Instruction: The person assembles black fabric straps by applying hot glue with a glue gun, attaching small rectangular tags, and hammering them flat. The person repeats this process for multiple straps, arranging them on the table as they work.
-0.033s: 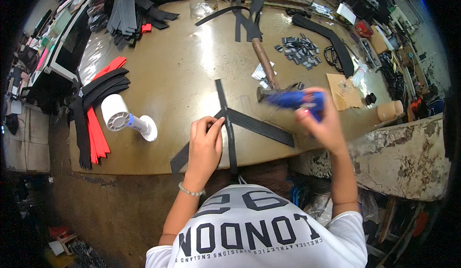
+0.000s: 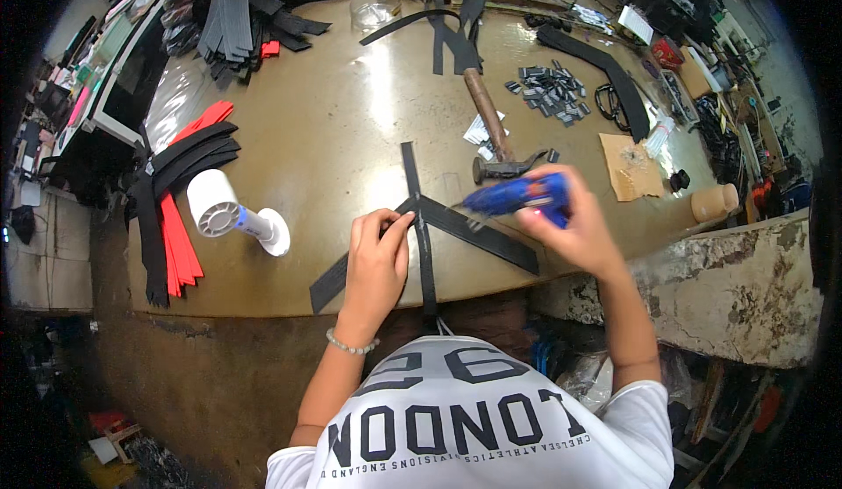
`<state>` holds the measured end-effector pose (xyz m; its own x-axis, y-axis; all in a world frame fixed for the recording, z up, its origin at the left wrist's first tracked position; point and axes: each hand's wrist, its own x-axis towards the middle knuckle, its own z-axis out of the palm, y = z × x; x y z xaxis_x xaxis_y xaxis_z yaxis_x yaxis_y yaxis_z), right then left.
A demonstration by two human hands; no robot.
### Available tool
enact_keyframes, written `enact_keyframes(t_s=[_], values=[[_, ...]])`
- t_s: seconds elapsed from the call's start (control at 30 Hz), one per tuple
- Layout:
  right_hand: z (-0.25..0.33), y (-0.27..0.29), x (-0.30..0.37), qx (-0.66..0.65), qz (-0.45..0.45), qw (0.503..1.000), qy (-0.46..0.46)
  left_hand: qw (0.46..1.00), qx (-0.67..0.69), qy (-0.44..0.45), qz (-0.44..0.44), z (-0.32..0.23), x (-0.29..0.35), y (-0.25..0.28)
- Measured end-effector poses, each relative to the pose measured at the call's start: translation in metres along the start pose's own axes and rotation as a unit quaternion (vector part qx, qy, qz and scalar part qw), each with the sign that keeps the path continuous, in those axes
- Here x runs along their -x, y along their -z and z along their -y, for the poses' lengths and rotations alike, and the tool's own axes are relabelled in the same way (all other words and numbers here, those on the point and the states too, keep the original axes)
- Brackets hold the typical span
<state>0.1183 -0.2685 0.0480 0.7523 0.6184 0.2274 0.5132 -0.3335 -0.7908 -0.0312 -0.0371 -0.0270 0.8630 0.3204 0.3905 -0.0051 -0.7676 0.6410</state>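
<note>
Near the table's front edge lie black webbing straps (image 2: pixel 478 235), crossing one another in a branching shape. My left hand (image 2: pixel 377 248) is closed, with thumb and fingertips pinching the straps beside the crossing point. A pale streak runs along the strap leading toward me. My right hand (image 2: pixel 574 230) is wrapped round a blue pistol-shaped tool (image 2: pixel 519 199); its exact kind is unclear. The tool's narrow dark tip points left, above the right-hand strap and apart from the crossing. Just beyond it rests a hammer (image 2: pixel 488 116) with a wooden handle and dark metal head.
A white handheld fan (image 2: pixel 215 201) stands at left, beside black and red strips (image 2: pixel 180 248). Far left is a pile of black straps (image 2: pixel 228 33). Small dark buckle-like pieces (image 2: pixel 551 92), cardboard (image 2: pixel 630 169) and a tape roll (image 2: pixel 713 201) lie to the right.
My right hand has brought the blue tool left and slightly down, closer to the strap crossing. The left hand keeps its pinch on the straps, almost unmoved.
</note>
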Motion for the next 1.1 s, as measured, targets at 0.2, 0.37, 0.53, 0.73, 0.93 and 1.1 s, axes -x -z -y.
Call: enact_keyframes(t_s=[0.2,0.37,0.53,0.73,0.93,1.1], values=[[-0.007,-0.04,-0.037,0.025,0.112,0.993,-0.017,0.999,0.021,-0.03,0.008,0.01,-0.003,0.004],[-0.006,-0.045,-0.048,0.044,0.124,0.991,-0.022,0.999,0.026,-0.015,0.012,0.008,-0.002,0.004],[0.001,-0.043,-0.031,0.07,0.143,0.987,-0.029,0.999,0.037,-0.017,-0.004,0.01,-0.002,0.004],[0.016,-0.037,-0.009,0.065,0.18,0.98,-0.047,0.999,0.034,-0.021,-0.006,0.01,-0.003,0.003],[-0.026,0.004,0.019,-0.061,-0.069,0.986,-0.142,0.999,0.044,-0.02,0.0,0.01,-0.004,0.004],[-0.098,0.067,0.029,0.234,-0.417,0.863,-0.164,0.999,0.023,-0.035,0.0,0.007,-0.004,0.005]])
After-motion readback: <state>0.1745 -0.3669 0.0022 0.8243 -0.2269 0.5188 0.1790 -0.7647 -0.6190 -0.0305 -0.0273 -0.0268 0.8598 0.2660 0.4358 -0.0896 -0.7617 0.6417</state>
